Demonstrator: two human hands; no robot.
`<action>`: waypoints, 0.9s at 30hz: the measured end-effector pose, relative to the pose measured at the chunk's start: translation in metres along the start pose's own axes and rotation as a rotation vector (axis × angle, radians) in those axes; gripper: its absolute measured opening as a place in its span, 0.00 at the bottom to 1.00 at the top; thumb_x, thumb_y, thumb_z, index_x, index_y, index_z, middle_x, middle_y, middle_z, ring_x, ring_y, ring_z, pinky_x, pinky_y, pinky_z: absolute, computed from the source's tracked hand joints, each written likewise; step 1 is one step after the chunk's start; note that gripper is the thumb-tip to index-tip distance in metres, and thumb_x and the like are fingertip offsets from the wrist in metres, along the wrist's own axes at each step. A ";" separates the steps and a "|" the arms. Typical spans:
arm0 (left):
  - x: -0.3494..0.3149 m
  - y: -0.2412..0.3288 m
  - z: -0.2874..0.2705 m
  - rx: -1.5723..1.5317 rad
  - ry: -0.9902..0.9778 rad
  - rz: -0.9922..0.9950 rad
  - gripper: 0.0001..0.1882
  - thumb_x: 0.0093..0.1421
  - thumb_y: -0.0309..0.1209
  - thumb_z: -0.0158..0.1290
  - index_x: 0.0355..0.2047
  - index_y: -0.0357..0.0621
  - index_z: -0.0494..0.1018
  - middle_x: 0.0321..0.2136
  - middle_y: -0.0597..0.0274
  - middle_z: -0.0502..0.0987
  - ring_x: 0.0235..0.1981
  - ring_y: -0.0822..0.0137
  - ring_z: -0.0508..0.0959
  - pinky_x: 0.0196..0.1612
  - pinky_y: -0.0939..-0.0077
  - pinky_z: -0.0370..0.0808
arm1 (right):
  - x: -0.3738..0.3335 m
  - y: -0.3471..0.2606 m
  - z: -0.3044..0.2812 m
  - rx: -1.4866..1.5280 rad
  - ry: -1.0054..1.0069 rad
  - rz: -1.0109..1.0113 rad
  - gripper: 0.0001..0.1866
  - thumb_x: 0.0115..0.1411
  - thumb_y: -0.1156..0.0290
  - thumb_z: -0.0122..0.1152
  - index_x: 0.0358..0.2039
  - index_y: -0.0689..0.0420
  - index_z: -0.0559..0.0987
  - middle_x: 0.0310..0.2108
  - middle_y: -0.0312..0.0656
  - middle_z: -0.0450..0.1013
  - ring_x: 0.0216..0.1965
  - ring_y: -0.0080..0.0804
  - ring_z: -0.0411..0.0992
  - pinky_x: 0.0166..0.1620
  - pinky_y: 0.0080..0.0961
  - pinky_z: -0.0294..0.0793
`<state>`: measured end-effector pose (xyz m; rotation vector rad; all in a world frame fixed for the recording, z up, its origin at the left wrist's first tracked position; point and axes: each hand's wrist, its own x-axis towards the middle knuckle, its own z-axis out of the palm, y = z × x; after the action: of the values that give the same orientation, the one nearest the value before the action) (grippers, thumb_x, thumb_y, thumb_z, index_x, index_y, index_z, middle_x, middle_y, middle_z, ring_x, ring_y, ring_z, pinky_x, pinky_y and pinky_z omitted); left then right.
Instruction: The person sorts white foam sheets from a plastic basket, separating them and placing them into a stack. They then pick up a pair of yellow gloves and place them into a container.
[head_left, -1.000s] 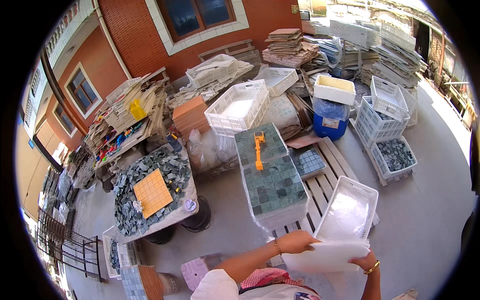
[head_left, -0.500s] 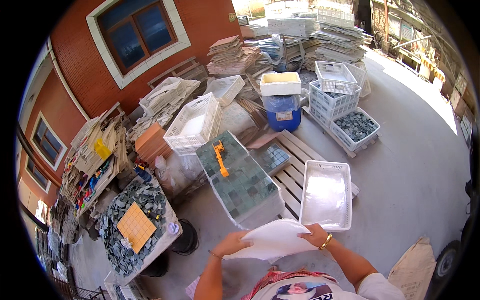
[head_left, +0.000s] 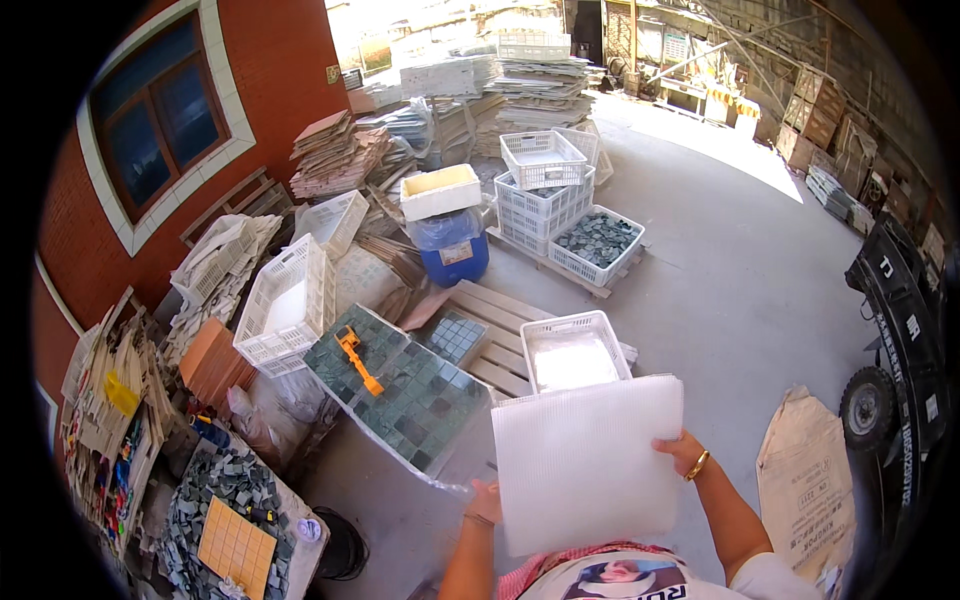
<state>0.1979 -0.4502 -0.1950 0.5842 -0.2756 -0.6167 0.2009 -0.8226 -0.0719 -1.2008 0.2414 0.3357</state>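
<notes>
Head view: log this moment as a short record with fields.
Setting: paved outdoor yard beside a red brick wall
Left hand: grips the left edge of the white ribbed plastic sheet
Right hand: grips its right edge
Ahead: white plastic crate on a wooden pallet
Left of it: stack of green mosaic tile sheets with an orange tool on top

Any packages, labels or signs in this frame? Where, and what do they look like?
Blue plastic drum: centre, under a cream tray, white rectangular label on its side.
Brown paper sack: flat on the concrete, lower right, dark print.
Small yellow wall sign: on the red brick wall, top, square.
</notes>
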 end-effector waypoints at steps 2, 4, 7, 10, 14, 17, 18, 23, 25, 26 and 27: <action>0.006 -0.018 -0.004 0.137 0.023 -0.007 0.41 0.52 0.60 0.40 0.52 0.35 0.57 0.50 0.56 0.64 0.48 0.61 0.67 0.50 0.66 0.64 | -0.012 0.010 -0.011 -0.026 0.091 -0.012 0.21 0.47 0.73 0.62 0.43 0.63 0.70 0.39 0.41 0.70 0.40 0.30 0.68 0.43 0.29 0.68; 0.023 -0.019 0.035 0.071 0.207 -0.187 0.33 0.56 0.51 0.42 0.51 0.35 0.58 0.48 0.56 0.65 0.47 0.63 0.68 0.49 0.69 0.65 | -0.026 0.022 -0.027 -0.113 0.202 -0.019 0.21 0.47 0.72 0.62 0.42 0.64 0.70 0.38 0.42 0.70 0.38 0.30 0.69 0.42 0.29 0.69; 0.023 -0.013 0.049 -0.065 0.392 -0.341 0.26 0.57 0.40 0.46 0.51 0.35 0.58 0.46 0.57 0.67 0.46 0.64 0.69 0.48 0.71 0.67 | -0.027 0.031 -0.029 -0.215 0.211 0.001 0.20 0.46 0.72 0.62 0.40 0.65 0.71 0.35 0.43 0.71 0.34 0.29 0.70 0.38 0.27 0.71; 0.018 -0.003 0.056 0.055 0.466 -0.348 0.27 0.54 0.38 0.50 0.50 0.35 0.59 0.46 0.55 0.67 0.45 0.64 0.69 0.46 0.67 0.68 | -0.015 0.027 -0.023 -0.306 0.115 0.005 0.20 0.46 0.71 0.62 0.40 0.65 0.72 0.34 0.42 0.72 0.32 0.28 0.70 0.37 0.26 0.70; -0.010 0.006 0.067 0.178 0.522 -0.261 0.27 0.53 0.35 0.52 0.49 0.34 0.60 0.45 0.53 0.68 0.44 0.63 0.70 0.46 0.66 0.69 | 0.017 0.028 -0.008 -0.691 -0.091 -0.012 0.19 0.49 0.67 0.60 0.39 0.65 0.72 0.34 0.40 0.72 0.32 0.25 0.69 0.37 0.25 0.69; -0.057 -0.002 0.073 0.173 0.617 -0.169 0.24 0.54 0.32 0.50 0.49 0.34 0.60 0.44 0.54 0.68 0.44 0.62 0.70 0.47 0.66 0.68 | 0.047 0.050 0.005 -0.512 -0.201 -0.078 0.21 0.54 0.59 0.55 0.38 0.65 0.73 0.32 0.39 0.72 0.32 0.24 0.69 0.38 0.23 0.68; -0.073 -0.002 0.081 0.071 0.686 -0.153 0.24 0.55 0.32 0.50 0.49 0.34 0.60 0.44 0.54 0.68 0.44 0.63 0.70 0.47 0.67 0.68 | 0.054 0.055 0.015 -0.424 -0.203 0.010 0.22 0.55 0.56 0.53 0.37 0.65 0.73 0.30 0.38 0.72 0.31 0.23 0.68 0.37 0.23 0.68; -0.139 -0.013 0.104 -0.187 1.009 -0.026 0.22 0.57 0.33 0.47 0.50 0.35 0.60 0.45 0.55 0.68 0.45 0.63 0.69 0.47 0.68 0.68 | 0.073 0.081 0.083 -0.458 -0.263 0.147 0.27 0.55 0.47 0.48 0.32 0.65 0.73 0.22 0.33 0.66 0.25 0.18 0.60 0.27 0.20 0.61; -0.159 -0.018 0.114 -0.071 1.112 0.046 0.22 0.57 0.33 0.47 0.50 0.35 0.60 0.45 0.55 0.67 0.45 0.63 0.69 0.47 0.69 0.68 | 0.081 0.098 0.104 -0.618 -0.291 0.123 0.27 0.55 0.47 0.49 0.30 0.64 0.73 0.21 0.31 0.65 0.23 0.16 0.58 0.24 0.20 0.59; -0.167 -0.018 0.118 -0.010 1.160 0.081 0.22 0.58 0.34 0.47 0.50 0.35 0.60 0.45 0.55 0.67 0.45 0.64 0.69 0.47 0.69 0.68 | 0.092 0.108 0.112 -0.717 -0.296 0.112 0.26 0.55 0.48 0.50 0.30 0.64 0.73 0.21 0.31 0.65 0.23 0.16 0.58 0.24 0.20 0.59; -0.175 -0.016 0.124 0.006 1.178 0.140 0.21 0.58 0.33 0.47 0.49 0.34 0.61 0.44 0.56 0.68 0.44 0.65 0.69 0.46 0.70 0.68 | 0.101 0.118 0.120 -0.812 -0.298 0.097 0.25 0.55 0.49 0.51 0.29 0.64 0.73 0.21 0.30 0.65 0.23 0.16 0.58 0.24 0.20 0.59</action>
<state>0.0023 -0.4062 -0.1173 0.8318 0.7836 -0.0641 0.2505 -0.6589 -0.1686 -1.9130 -0.1179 0.7320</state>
